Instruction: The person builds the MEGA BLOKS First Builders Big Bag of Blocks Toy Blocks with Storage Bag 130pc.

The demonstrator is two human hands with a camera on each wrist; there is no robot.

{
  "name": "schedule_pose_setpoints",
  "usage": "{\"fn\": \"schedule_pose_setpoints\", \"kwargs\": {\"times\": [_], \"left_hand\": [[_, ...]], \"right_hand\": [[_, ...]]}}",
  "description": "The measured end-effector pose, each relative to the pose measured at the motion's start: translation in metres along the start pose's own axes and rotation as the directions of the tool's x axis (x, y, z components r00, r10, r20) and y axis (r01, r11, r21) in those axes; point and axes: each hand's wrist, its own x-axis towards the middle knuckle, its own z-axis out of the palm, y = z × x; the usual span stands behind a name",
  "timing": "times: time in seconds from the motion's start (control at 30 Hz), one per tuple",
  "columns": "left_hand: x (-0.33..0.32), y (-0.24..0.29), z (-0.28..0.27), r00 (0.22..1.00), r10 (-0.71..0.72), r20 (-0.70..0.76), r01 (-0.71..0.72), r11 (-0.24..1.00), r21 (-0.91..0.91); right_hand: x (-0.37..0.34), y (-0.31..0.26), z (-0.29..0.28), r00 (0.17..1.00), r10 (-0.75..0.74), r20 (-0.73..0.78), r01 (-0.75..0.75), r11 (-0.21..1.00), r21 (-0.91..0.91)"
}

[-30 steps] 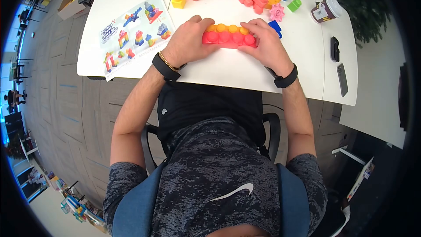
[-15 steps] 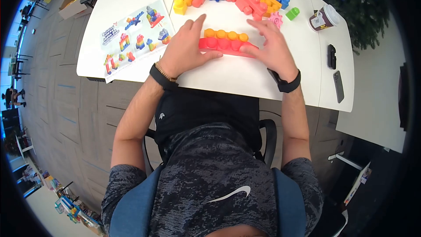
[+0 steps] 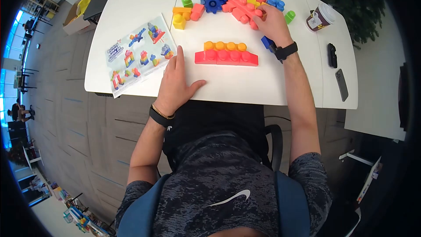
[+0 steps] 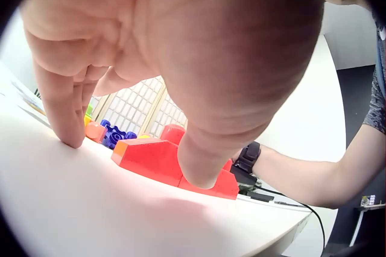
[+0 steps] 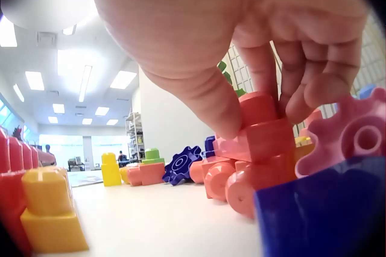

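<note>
In the head view, my right hand [image 3: 274,25] reaches into the block pile at the back of the table. Its thumb and fingers pinch a red toy brick [image 5: 260,139] by the stud, as the right wrist view shows. A pink gear [image 5: 347,127] and a blue block [image 5: 322,206] lie close by that hand. My left hand [image 3: 174,83] is at the table's front, fingers straight and thumb spread, holding nothing. To its right stands a row of red sloped bricks [image 3: 226,59], with yellow bricks [image 3: 224,45] along its far side.
A printed leaflet [image 3: 140,55] with pictures of block models lies on the left. Yellow bricks [image 3: 179,22] and a dark blue gear [image 3: 213,3] sit at the back. On the right are a paper coffee cup [image 3: 320,17], a black case [image 3: 332,55] and a phone [image 3: 341,85].
Both hands have let go of the red and yellow brick row. The right hand has moved away to the pile and taken hold of a red brick; the left has drawn back toward the front edge.
</note>
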Motion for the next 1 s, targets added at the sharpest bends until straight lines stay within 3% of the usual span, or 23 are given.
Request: {"fn": "schedule_pose_setpoints", "kwargs": {"times": [0.13,0.2,0.23,0.33,0.4,0.47,0.53,0.6,0.67,0.77,0.83,0.93,1.0], "left_hand": [[-0.001,-0.003,0.002,1.0,-0.018,0.012,0.018,1.0,0.006],[-0.001,-0.003,0.002,1.0,-0.028,0.001,0.028,0.999,-0.029],[-0.002,-0.003,0.002,0.999,-0.042,-0.01,0.041,0.997,-0.064],[0.004,-0.006,-0.002,0.999,-0.047,-0.013,0.044,0.982,-0.185],[0.016,-0.002,-0.009,0.998,-0.057,-0.018,0.051,0.972,-0.231],[0.033,0.003,-0.019,0.997,-0.069,-0.025,0.059,0.96,-0.275],[0.052,0.006,-0.025,0.986,0.022,-0.166,-0.078,0.937,-0.34],[0.074,0.01,-0.027,0.974,0.047,-0.22,-0.13,0.917,-0.378],[0.09,0.013,-0.028,0.967,0.133,-0.216,-0.22,0.863,-0.454],[0.101,0.005,-0.021,0.982,0.141,-0.123,-0.182,0.876,-0.447],[0.102,-0.001,-0.015,0.985,0.151,-0.081,-0.171,0.901,-0.399],[0.102,-0.004,-0.009,0.994,0.103,-0.035,-0.107,0.862,-0.496],[0.102,-0.008,-0.003,0.999,0.021,0.025,0.003,0.709,-0.705]], "right_hand": [[-0.008,-0.009,-0.007,0.997,0.073,-0.007,-0.071,0.986,0.149],[-0.015,-0.015,-0.014,0.989,0.136,0.061,-0.149,0.916,0.373],[-0.019,-0.015,-0.015,0.989,0.138,0.06,-0.15,0.916,0.373],[-0.025,-0.012,-0.017,0.998,0.054,0.037,-0.065,0.912,0.405],[-0.028,-0.008,-0.013,0.996,0.022,0.088,-0.068,0.823,0.564],[-0.032,-0.016,-0.017,0.995,0.015,0.097,-0.069,0.812,0.579],[-0.037,-0.029,-0.024,0.994,0.007,0.106,-0.069,0.802,0.594],[-0.044,-0.044,-0.031,0.981,-0.155,0.12,0.047,0.783,0.621],[-0.047,-0.052,-0.03,0.978,-0.182,0.097,0.084,0.781,0.619],[-0.053,-0.058,-0.032,0.969,-0.191,0.159,0.084,0.854,0.514],[-0.06,-0.055,-0.027,0.969,-0.172,0.175,0.049,0.835,0.548],[-0.061,-0.052,-0.024,0.965,-0.162,0.208,0.013,0.816,0.578],[-0.062,-0.051,-0.02,0.959,-0.168,0.23,0.005,0.818,0.575]]}}
